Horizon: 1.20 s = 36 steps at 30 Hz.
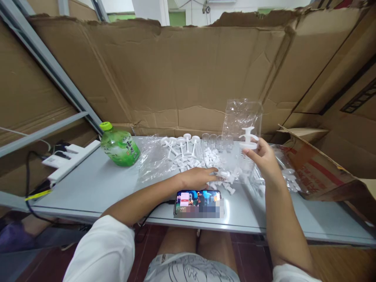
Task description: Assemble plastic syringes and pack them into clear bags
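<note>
My right hand (pixel 263 156) is raised at the right with its fingers closed round the white collar of a large plastic syringe (pixel 248 145). The syringe stands upright, its white plunger handle on top and its clear barrel pointing down. My left hand (pixel 197 178) reaches across the table with fingers stretched out, the tips close to several small white plastic nozzles (pixel 227 178). Whether a fingertip touches one is hard to see. Beyond it lie small white caps (pixel 212 157), white plungers (pixel 187 145) and clear barrels (pixel 213 141) standing in a row.
A phone (pixel 198 203) showing a video lies at the table's front edge. To the left are a green drink bottle (pixel 120 145) and a white power strip (pixel 73 160). Clear plastic bags (pixel 155 160) lie about. An open cardboard box (pixel 317 168) stands right; a cardboard wall (pixel 188 74) closes the back.
</note>
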{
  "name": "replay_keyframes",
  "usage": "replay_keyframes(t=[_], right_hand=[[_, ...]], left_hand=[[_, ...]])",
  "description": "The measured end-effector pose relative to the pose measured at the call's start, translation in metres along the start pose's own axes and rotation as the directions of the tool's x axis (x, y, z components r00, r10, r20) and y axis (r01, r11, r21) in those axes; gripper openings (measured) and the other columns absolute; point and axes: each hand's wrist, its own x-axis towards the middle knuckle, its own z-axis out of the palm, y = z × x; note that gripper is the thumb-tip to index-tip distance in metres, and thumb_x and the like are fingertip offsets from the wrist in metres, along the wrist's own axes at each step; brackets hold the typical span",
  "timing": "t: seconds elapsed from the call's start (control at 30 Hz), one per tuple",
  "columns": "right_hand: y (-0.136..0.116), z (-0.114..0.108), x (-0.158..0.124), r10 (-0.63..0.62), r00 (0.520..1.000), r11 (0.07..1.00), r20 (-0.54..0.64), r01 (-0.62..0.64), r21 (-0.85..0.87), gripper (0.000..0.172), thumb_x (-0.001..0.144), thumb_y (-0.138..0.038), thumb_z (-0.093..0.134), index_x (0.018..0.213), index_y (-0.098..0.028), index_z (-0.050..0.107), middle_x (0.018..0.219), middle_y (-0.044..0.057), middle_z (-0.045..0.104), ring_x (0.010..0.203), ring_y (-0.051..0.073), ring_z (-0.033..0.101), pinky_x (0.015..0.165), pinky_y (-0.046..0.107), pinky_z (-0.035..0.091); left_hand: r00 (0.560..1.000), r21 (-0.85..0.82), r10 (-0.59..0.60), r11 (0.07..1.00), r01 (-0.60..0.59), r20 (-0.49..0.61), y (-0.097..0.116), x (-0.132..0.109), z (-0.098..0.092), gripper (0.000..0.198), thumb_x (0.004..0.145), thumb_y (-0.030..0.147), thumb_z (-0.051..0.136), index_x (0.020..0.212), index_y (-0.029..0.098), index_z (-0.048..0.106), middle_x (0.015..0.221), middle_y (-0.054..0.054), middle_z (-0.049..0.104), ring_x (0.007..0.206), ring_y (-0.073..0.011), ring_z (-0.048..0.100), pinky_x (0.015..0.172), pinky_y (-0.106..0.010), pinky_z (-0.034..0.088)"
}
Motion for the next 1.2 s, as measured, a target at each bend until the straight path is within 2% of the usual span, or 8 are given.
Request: replay_keyframes(t=[0.13, 0.27, 0.47, 0.67, 0.87, 0.97, 1.2], right_hand=[[0.001, -0.002, 0.001, 0.022, 0.999, 1.000, -0.034, -0.022, 0.007, 0.037, 0.069, -0.039, 0.070, 0.101, -0.025, 0.056, 0.098, 0.004, 0.063, 0.085, 0.020, 0.061, 0.076, 0.035, 0.050], [0.002, -0.004, 0.001, 0.025, 0.998, 1.000, -0.053, -0.025, 0.018, 0.037, 0.069, -0.038, 0.070, 0.100, -0.026, 0.056, 0.098, 0.003, 0.063, 0.087, 0.020, 0.061, 0.078, 0.036, 0.050], [0.002, -0.005, 0.001, 0.027, 0.999, 0.999, -0.045, -0.026, 0.029, 0.036, 0.070, -0.037, 0.070, 0.101, -0.026, 0.056, 0.101, 0.003, 0.063, 0.090, 0.020, 0.061, 0.081, 0.035, 0.049], [0.001, -0.004, 0.000, 0.032, 0.998, 0.999, -0.049, -0.032, 0.003, 0.037, 0.070, -0.038, 0.069, 0.101, -0.025, 0.055, 0.101, 0.004, 0.063, 0.087, 0.020, 0.062, 0.079, 0.035, 0.050], [0.002, -0.004, 0.000, 0.008, 0.999, 1.000, -0.039, -0.008, -0.009, 0.036, 0.070, -0.037, 0.068, 0.101, -0.025, 0.055, 0.099, 0.003, 0.063, 0.087, 0.019, 0.062, 0.078, 0.034, 0.050], [0.002, -0.003, 0.000, 0.004, 1.000, 1.000, -0.030, -0.004, -0.016, 0.035, 0.071, -0.038, 0.068, 0.101, -0.025, 0.055, 0.098, 0.003, 0.063, 0.088, 0.020, 0.062, 0.077, 0.034, 0.050], [0.002, -0.002, 0.000, 0.023, 0.999, 0.999, -0.042, -0.022, 0.023, 0.036, 0.068, -0.038, 0.071, 0.100, -0.025, 0.057, 0.095, 0.003, 0.063, 0.085, 0.019, 0.061, 0.076, 0.034, 0.050]], left_hand=[[1.000, 0.065, 0.018, 0.998, -0.019, 0.013, 0.000, 0.004, 0.001, 0.047, 0.083, 0.023, 0.050, 0.128, 0.032, 0.044, 0.131, -0.006, 0.044, 0.103, -0.0222, 0.057, 0.072, -0.028, 0.047], [1.000, 0.062, -0.005, 0.998, 0.007, -0.027, 0.001, 0.004, 0.002, 0.041, 0.083, 0.027, 0.052, 0.124, 0.028, 0.048, 0.126, -0.008, 0.046, 0.099, -0.0217, 0.058, 0.073, -0.028, 0.047], [1.000, -0.007, 0.011, 1.000, -0.011, 0.010, 0.001, 0.004, 0.000, 0.030, 0.083, 0.027, 0.050, 0.113, 0.025, 0.055, 0.115, -0.004, 0.055, 0.094, -0.0187, 0.060, 0.073, -0.026, 0.046], [0.998, -0.063, -0.051, 0.997, 0.052, 0.024, -0.001, 0.010, 0.005, 0.028, 0.085, 0.036, 0.050, 0.108, 0.023, 0.058, 0.112, -0.005, 0.056, 0.095, -0.0197, 0.060, 0.077, -0.027, 0.046], [1.000, -0.068, -0.008, 0.998, 0.008, 0.002, 0.000, 0.008, 0.009, 0.023, 0.084, 0.022, 0.048, 0.104, 0.016, 0.059, 0.119, -0.010, 0.054, 0.100, -0.0212, 0.058, 0.084, -0.029, 0.045], [1.000, -0.123, 0.005, 0.992, -0.002, 0.018, -0.002, 0.006, 0.009, 0.022, 0.082, 0.016, 0.048, 0.103, 0.015, 0.058, 0.113, -0.010, 0.057, 0.101, -0.0202, 0.058, 0.086, -0.027, 0.045], [1.000, -0.194, 0.016, 0.981, -0.014, 0.009, -0.005, 0.000, 0.010, 0.025, 0.085, 0.014, 0.047, 0.108, 0.017, 0.057, 0.109, -0.009, 0.057, 0.101, -0.0188, 0.057, 0.089, -0.028, 0.044]])
